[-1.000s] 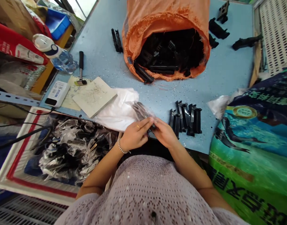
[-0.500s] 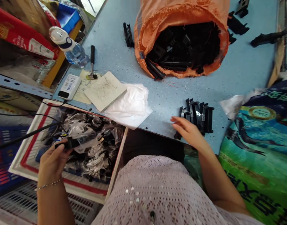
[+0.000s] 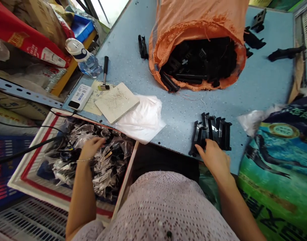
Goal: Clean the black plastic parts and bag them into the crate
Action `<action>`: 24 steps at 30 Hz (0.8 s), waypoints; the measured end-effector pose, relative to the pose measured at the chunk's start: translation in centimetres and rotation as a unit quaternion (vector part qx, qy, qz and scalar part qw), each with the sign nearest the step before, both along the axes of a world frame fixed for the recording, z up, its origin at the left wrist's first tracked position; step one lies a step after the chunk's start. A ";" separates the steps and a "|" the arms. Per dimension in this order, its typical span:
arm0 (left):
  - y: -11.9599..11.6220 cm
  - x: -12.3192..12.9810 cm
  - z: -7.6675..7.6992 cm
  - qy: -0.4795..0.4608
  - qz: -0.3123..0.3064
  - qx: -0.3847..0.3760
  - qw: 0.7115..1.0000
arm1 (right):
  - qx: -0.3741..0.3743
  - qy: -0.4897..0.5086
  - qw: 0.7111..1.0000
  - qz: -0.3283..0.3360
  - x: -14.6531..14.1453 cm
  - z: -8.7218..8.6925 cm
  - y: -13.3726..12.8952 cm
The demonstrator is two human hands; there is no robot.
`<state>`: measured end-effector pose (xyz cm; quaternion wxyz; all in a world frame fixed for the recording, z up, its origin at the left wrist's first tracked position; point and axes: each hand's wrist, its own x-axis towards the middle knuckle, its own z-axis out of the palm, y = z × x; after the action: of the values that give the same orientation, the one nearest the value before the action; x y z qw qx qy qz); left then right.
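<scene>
Between the orange woven sack [image 3: 177, 33] and the row of black plastic parts [image 3: 211, 134], the blue counter [image 3: 178, 112] leaves a passage for the right hand [image 3: 213, 157], while white plastic sheets [image 3: 140, 117] and a pale square tile [image 3: 117, 102] lie between the left hand [image 3: 91, 149] and that passage

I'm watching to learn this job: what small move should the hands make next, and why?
Probably the right hand should lift one of the black parts, since its fingers already rest on that group. The left hand looks empty and open above the bagged parts in the tray, so it seems free to take one.
</scene>
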<state>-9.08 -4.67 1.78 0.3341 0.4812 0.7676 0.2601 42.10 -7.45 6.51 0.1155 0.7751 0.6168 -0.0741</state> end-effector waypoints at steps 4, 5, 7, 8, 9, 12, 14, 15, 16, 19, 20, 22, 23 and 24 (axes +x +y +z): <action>5.8 13.7 0.6 -0.053 -0.183 0.117 0.975 | 0.000 0.033 0.999 0.032 -0.9 -0.8 0.1; 7.5 16.8 0.4 -0.017 -0.181 0.163 0.970 | 0.001 0.059 0.998 0.035 -0.7 -1.2 0.3; 10.6 21.1 -0.1 0.049 -0.181 0.178 0.966 | 0.018 0.150 0.988 0.027 0.0 -2.1 1.1; 11.8 22.3 -0.5 0.063 -0.175 0.173 0.967 | 0.031 0.219 0.975 0.014 0.4 -2.5 1.6; 12.8 22.8 -0.9 0.056 -0.166 0.163 0.971 | 0.045 0.300 0.953 -0.008 0.7 -2.8 2.3; 14.2 21.3 -1.8 -0.072 -0.117 0.129 0.982 | 0.052 0.564 0.818 -0.097 0.3 -3.1 5.0; 14.2 19.8 -2.0 -0.182 -0.077 0.112 0.974 | 0.013 0.698 0.703 -0.134 -1.8 -2.7 7.5; 14.1 19.2 -2.0 -0.228 -0.061 0.112 0.965 | -0.016 0.747 0.650 -0.139 -3.3 -2.5 9.0; 14.0 18.9 -1.9 -0.264 -0.049 0.119 0.956 | -0.047 0.783 0.605 -0.137 -5.1 -2.2 10.5; 13.8 19.0 -1.5 -0.305 -0.035 0.157 0.939 | -0.121 0.843 0.512 -0.109 -10.8 -2.1 15.1; 13.7 19.1 -1.4 -0.305 -0.036 0.165 0.937 | -0.148 0.849 0.497 -0.098 -12.3 -2.3 16.3; 13.7 19.0 -0.9 -0.317 -0.033 0.166 0.933 | -0.187 0.852 0.480 -0.097 -14.4 -3.0 18.1; 13.6 18.6 -0.6 -0.335 -0.026 0.160 0.928 | -0.194 0.852 0.474 -0.109 -14.7 -3.5 18.6; 13.4 18.2 -0.3 -0.357 -0.013 0.153 0.921 | -0.196 0.853 0.468 -0.127 -14.6 -3.9 18.8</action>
<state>9.10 8.71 1.51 0.5114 0.4116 0.5419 0.5248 27.45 11.34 2.63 -0.3295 0.3547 0.2741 -0.8310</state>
